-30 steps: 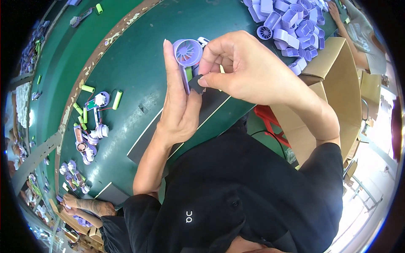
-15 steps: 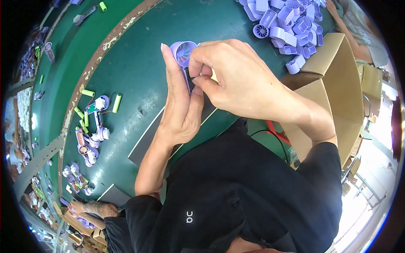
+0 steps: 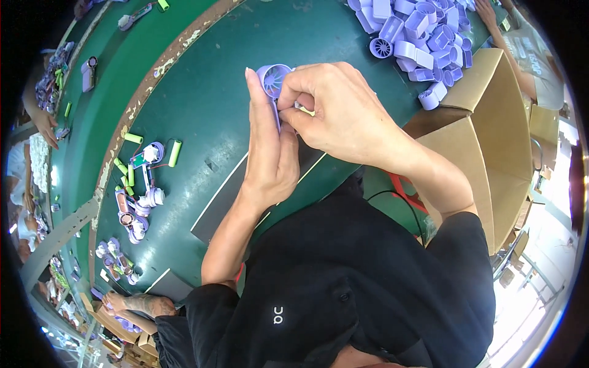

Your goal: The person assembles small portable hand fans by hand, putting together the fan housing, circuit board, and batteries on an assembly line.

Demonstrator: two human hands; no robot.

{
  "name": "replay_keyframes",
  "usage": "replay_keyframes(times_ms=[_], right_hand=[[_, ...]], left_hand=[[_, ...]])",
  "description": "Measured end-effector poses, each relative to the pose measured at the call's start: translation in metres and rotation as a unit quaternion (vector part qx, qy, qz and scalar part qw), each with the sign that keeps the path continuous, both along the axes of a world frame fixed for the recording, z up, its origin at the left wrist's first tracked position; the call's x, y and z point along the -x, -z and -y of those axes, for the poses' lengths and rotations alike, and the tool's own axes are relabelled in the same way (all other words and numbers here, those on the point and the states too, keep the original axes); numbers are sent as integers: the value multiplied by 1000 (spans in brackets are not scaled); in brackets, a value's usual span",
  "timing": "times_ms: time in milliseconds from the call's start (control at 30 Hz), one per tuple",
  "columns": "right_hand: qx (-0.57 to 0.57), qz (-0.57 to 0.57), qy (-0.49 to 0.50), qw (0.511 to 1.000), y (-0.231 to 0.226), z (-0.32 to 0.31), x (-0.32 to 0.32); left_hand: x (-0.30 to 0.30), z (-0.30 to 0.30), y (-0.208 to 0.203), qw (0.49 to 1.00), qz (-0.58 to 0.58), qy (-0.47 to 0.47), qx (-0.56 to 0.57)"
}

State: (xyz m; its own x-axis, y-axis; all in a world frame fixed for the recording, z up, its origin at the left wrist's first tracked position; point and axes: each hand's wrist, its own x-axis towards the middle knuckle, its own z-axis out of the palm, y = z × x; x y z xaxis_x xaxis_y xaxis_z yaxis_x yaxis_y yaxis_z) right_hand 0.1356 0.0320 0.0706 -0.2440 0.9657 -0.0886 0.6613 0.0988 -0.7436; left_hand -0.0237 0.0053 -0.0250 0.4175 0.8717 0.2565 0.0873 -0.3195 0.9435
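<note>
A purple plastic housing (image 3: 274,80) with a round, finned opening is held up over the green table. My left hand (image 3: 270,153) is closed round its lower part, thumb on one side and fingers along the other. Against the housing's near side, my right hand (image 3: 328,110) has thumb and forefinger pinched together. What sits in that pinch, if anything, is too small and hidden to make out. Below my hands a dark flat mat (image 3: 224,196) lies on the table.
A heap of purple housings (image 3: 423,43) lies at the far right, beside an open cardboard box (image 3: 491,141). Fan assemblies with green batteries (image 3: 175,153) rest at the left. Beyond the chipped table edge (image 3: 147,80) runs a green belt (image 3: 116,55). Co-workers' hands (image 3: 46,126) show at the sides.
Both hands and the housing have shifted slightly right in the picture, the pinch staying at the housing. On the belt a purple part has moved, and a co-worker's hand has appeared at far left.
</note>
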Motion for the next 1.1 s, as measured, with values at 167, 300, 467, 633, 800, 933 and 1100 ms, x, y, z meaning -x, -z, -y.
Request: replay_keyframes(times_ms=[167, 300, 467, 633, 800, 933, 1100], right_hand=[[-80, -76, -6, 994, 24, -1, -3], [-9, -251, -27, 968, 40, -9, -10], [-62, -148, 10, 987, 45, -1, 1], [-91, -85, 76, 989, 36, 7, 14], [-246, -103, 93, 959, 22, 23, 9], [-156, -94, 149, 972, -21, 30, -5], [-130, -203, 95, 966, 8, 20, -18]], left_hand=[[-1, -2, 5, 998, -16, -42, -51], [-6, 4, 7, 997, -12, -77, -8], [-2, 6, 16, 995, -44, -86, -40], [-4, 0, 1, 994, 45, -100, 22], [4, -7, -30, 964, 206, -59, 158], [9, -5, -37, 943, 254, -41, 209], [7, -2, -42, 964, 192, -29, 184]])
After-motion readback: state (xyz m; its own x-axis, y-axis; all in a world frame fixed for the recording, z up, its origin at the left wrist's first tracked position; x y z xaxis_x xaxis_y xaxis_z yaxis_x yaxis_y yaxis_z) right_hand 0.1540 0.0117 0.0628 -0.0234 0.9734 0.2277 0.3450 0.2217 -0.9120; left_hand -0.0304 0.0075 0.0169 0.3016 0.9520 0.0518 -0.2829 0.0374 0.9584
